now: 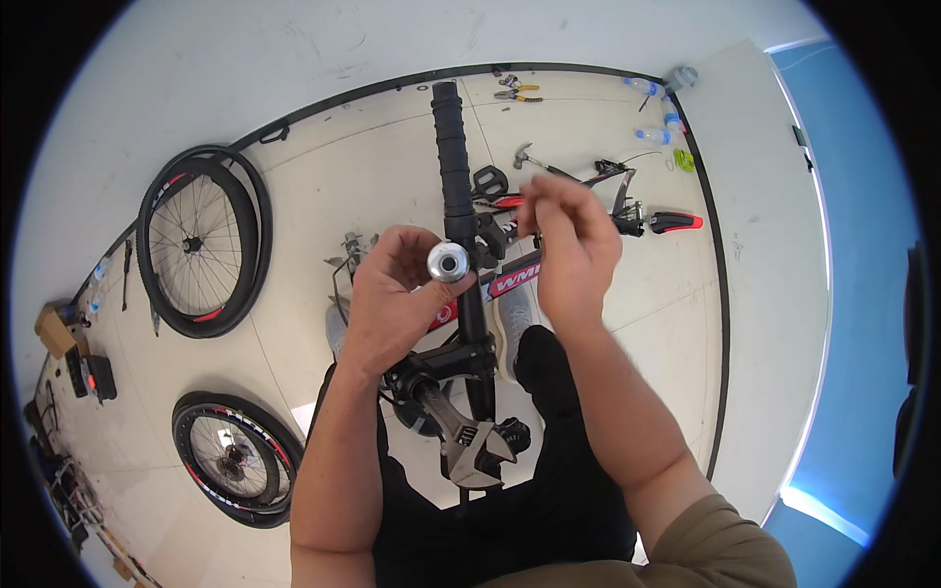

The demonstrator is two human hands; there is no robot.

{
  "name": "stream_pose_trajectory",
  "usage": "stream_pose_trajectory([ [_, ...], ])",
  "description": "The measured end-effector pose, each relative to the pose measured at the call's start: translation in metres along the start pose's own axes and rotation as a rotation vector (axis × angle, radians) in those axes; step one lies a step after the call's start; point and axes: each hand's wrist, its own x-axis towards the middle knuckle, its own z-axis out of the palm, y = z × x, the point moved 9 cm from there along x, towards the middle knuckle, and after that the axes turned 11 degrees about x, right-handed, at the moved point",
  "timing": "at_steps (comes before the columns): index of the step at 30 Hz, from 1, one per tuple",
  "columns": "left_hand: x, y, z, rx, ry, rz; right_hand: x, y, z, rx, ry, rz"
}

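Head view shows the left hand pinching a small shiny bell against the black handlebar. Just beside it, the right hand is raised with fingertips pressed together; whether they grip anything cannot be told. An adjustable wrench lies below, near two wheels on the floor.

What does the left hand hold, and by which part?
The left hand holds a round silver bell by its rim, between thumb and fingertips, at the black handlebar.

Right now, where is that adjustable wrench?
In the head view, the adjustable wrench lies low in the middle, between the person's forearms, just below the left hand and beside the black handlebar.
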Motion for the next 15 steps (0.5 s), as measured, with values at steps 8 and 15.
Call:
stream_pose_trajectory([
  [8,0.001,-0.005,0.006,0.108,-0.199,-0.249,0.068,0.063,0.09,0.46,-0.317,0.837],
  [15,0.003,-0.01,0.01,-0.01,-0.206,-0.255,0.049,0.087,0.119,0.595,-0.513,1.088],
])
